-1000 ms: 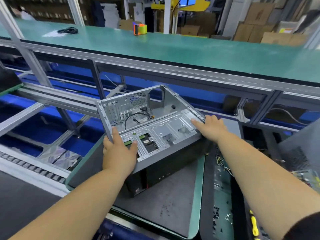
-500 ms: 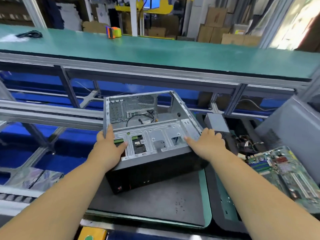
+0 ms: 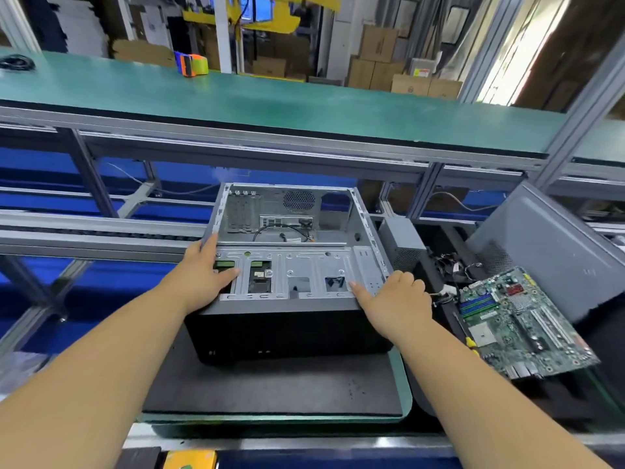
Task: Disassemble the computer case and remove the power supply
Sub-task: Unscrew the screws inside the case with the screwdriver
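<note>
From the head camera, an open computer case (image 3: 291, 265) is lying on its side on a dark mat in a green-rimmed tray (image 3: 404, 397), its black front panel facing the person and its stripped metal interior facing up. The left hand (image 3: 203, 279) is gripping the case's left wall, thumb lying across the drive-bay plate and fingers wrapping over the edge. The right hand (image 3: 395, 299) is resting at the case's near right corner, thumb pressing on the plate and fingers curling over the right side; both hands are grasping the case. A loose black cable (image 3: 280, 228) is lying inside near the rear panel. The grey power supply (image 3: 402, 242) is sitting outside the case, just beside its right wall. To the right, a green motherboard (image 3: 517, 326) is lying tilted, leaning against a grey side panel (image 3: 548, 245).
</note>
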Motion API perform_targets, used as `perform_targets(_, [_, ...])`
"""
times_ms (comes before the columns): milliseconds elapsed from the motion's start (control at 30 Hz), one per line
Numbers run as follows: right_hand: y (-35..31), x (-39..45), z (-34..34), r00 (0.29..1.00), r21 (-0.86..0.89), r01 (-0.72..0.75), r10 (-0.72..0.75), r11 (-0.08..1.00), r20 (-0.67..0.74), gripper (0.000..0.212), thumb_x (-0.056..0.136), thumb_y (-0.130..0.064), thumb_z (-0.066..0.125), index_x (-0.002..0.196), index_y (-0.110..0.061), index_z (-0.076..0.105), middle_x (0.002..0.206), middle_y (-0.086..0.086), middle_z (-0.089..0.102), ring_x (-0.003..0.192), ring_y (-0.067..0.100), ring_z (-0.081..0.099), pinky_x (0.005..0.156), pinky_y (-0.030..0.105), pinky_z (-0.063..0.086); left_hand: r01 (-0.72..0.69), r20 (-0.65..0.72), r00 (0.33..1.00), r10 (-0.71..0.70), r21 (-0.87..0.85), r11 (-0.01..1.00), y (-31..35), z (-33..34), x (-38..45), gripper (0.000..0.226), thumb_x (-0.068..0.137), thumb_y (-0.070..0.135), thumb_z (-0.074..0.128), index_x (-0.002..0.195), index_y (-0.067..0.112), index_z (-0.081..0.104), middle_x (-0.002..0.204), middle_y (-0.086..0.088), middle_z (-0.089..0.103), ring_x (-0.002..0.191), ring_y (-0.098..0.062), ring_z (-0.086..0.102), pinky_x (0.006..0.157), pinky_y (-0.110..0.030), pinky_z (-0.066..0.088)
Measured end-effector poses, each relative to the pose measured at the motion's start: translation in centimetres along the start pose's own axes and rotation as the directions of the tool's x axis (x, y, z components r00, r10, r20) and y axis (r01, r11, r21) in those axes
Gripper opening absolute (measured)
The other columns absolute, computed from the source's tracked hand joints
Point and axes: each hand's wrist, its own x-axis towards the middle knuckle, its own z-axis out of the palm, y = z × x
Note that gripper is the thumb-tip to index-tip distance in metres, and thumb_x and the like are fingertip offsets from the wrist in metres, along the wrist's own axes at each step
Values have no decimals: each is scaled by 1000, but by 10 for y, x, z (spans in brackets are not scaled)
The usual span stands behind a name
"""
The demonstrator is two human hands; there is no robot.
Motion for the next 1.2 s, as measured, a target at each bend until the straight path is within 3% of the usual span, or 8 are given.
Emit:
perform_targets(167, [-1, -2, -2, 1000, -1, -14, 14, 1000, 3, 96, 81, -86, 25, 127, -4, 45, 125, 13, 49, 112, 31, 46, 92, 39, 39, 37, -149, 989, -14, 150, 988, 7, 0, -9, 82, 90, 56, 53, 154, 22, 14, 154, -10, 29, 135, -34, 35, 108, -48, 35])
perform_targets(267, [1, -5, -6, 1000, -13, -3, 3, 1000, 27, 96, 81, -85, 23, 128, -4, 44, 125, 13, 49, 111, 31, 47, 92, 40, 40, -3, -304, 944, 126, 373, 928, 20, -3, -21, 72, 91, 48, 53, 149, 13, 28, 144, -15, 41, 128, -37, 41, 105, -52, 36])
perform_targets(433, [43, 12, -15, 984, 408, 62, -124, 911, 128, 60, 94, -69, 27, 90, -16, 56, 98, 10, 59, 96, 31, 55, 85, 41, 46, -240, -308, 911, 276, 148, 959, 68, 15, -46, 66, 93, 37, 55, 150, 20, 28, 151, -6, 35, 136, -29, 34, 111, -48, 32])
perform_targets(500, [75, 21, -11, 990, 507, 29, -94, 862, 102, 51, 98, -60, 31, 92, -19, 61, 100, 7, 64, 94, 30, 59, 82, 39, 49, -329, -263, 906, 333, 59, 942, 91, 26, -53, 66, 93, 34, 57, 151, 25, 27, 152, 0, 32, 137, -23, 34, 111, -46, 35])
perform_targets(600, [126, 37, 11, 991, 427, -68, 12, 902, 133, 45, 98, -47, 46, 124, -14, 61, 120, 11, 65, 107, 32, 60, 88, 39, 49, -395, -213, 893, 395, 44, 917, 122, 44, -55, 66, 93, 31, 58, 151, 25, 28, 152, 1, 32, 139, -20, 31, 114, -41, 30])
perform_targets(833, [212, 63, 64, 923, 186, -241, 166, 953, 346, 57, 84, -42, 71, 129, -13, 51, 129, 14, 55, 113, 35, 57, 92, 41, 50, -457, -130, 881, 455, 11, 889, 179, 85, -57, 67, 93, 36, 57, 151, 36, 23, 154, 10, 29, 141, -9, 23, 115, -34, 28])
perform_targets(1000, [234, 67, 99, 845, 91, -298, 218, 950, 488, 68, 73, -42, 82, 123, -11, 47, 104, 6, 62, 97, 28, 63, 76, 34, 50, -479, -108, 873, 475, -13, 878, 211, 104, -58, 68, 93, 35, 58, 150, 40, 23, 152, 14, 28, 139, -5, 23, 110, -36, 37])
perform_targets(1200, [247, 75, 110, 871, 102, -205, 134, 973, 472, 36, 80, -25, 70, 107, -14, 48, 83, -1, 55, 79, 22, 63, 55, 27, 45, -474, -159, 869, 469, 5, 881, 231, 122, -56, 66, 93, 33, 59, 150, 39, 25, 149, 16, 32, 136, 0, 23, 106, -18, 19])
